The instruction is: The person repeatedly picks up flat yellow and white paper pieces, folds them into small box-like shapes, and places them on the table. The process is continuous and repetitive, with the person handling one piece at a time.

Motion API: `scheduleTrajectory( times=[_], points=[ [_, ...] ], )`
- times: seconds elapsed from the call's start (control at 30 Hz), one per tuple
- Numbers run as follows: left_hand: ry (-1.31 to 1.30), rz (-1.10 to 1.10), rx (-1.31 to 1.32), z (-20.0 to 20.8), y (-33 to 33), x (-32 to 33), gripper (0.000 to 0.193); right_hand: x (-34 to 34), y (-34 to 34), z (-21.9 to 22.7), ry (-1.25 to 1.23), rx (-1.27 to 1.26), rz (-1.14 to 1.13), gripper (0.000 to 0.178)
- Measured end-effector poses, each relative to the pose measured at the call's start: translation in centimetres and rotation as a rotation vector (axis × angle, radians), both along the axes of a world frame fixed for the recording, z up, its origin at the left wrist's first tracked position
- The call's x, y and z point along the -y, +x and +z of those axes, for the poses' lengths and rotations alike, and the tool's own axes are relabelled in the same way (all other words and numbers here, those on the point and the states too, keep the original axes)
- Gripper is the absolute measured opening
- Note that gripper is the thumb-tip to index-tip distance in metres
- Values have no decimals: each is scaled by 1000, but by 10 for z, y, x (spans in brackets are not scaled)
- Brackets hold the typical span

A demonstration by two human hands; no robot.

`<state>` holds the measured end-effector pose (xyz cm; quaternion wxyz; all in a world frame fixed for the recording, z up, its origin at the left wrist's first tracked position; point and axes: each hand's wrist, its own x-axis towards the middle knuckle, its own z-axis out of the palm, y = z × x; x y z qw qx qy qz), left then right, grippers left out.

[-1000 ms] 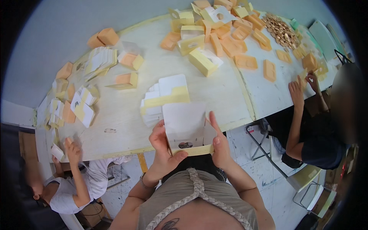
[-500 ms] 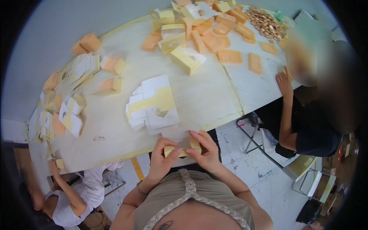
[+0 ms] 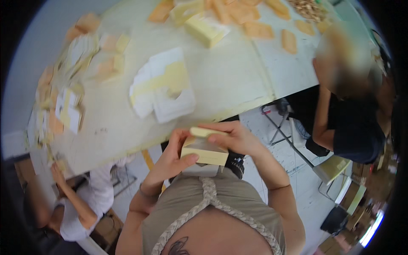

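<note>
Close to my body, just off the table's near edge, I hold a pale yellow folding carton (image 3: 207, 159) between my hands. Its end stands open and the grey-white inside shows. My left hand (image 3: 172, 158) grips the carton's left side, with the thumb across the front panel. At the upper right, my right hand (image 3: 238, 137) pinches the carton's flap (image 3: 205, 132) between thumb and fingers. On the table beyond my hands lies a fanned stack of flat cartons (image 3: 159, 85), white and yellow, each with a round cut-out.
Folded yellow cartons (image 3: 207, 32) and orange trays (image 3: 258, 30) lie at the far side, with a heap of small brownish discs (image 3: 308, 9). More flat cartons (image 3: 70, 109) fill the table's left end. One person (image 3: 355, 131) sits at right, another (image 3: 83, 208) at left.
The carton has gone from a flattish, narrow shape to an opened box turned toward me. My right hand has shifted up onto its flap. The table now appears higher in the picture.
</note>
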<state>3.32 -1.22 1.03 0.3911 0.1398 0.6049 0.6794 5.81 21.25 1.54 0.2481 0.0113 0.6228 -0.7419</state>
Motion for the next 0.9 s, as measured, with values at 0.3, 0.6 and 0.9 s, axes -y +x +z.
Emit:
scheduleTrajectory(
  times=[0.3, 0.6, 0.9],
  points=[
    [4, 65, -123, -13, 9, -6, 51, 13, 13, -11, 56, -272, 87, 30],
    [-73, 144, -331, -25, 9, -1, 32, 33, 43, -38, 387, -674, -100, 59],
    [277, 834, -477, -29, -38, 13, 57, -11, -104, 35, 145, -270, -306, 57]
  ],
)
